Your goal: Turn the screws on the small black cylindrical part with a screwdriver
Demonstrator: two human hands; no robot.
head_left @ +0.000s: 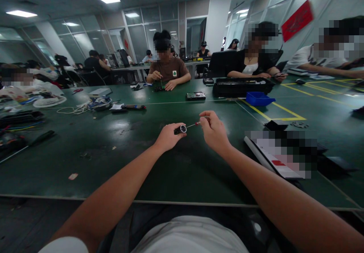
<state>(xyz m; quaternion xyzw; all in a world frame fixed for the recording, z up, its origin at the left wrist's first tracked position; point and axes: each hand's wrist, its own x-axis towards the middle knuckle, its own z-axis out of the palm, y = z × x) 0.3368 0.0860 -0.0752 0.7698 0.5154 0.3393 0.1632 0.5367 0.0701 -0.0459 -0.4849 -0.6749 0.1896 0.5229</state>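
Observation:
My left hand is closed around a small black cylinder with a bright silvery ring at the end facing me; it looks like a flashlight head, but its exact kind is unclear. In my right hand is a thin screwdriver, pinched by its reddish handle. Its metal shaft points left at the cylinder's ringed end; whether the tip touches it cannot be made out. Both hands are over the middle of the green table.
To the right lie a white booklet and a blue bin. Ahead are a circuit board device and a long black case. Cables and a dark tool lie left. A co-worker sits opposite.

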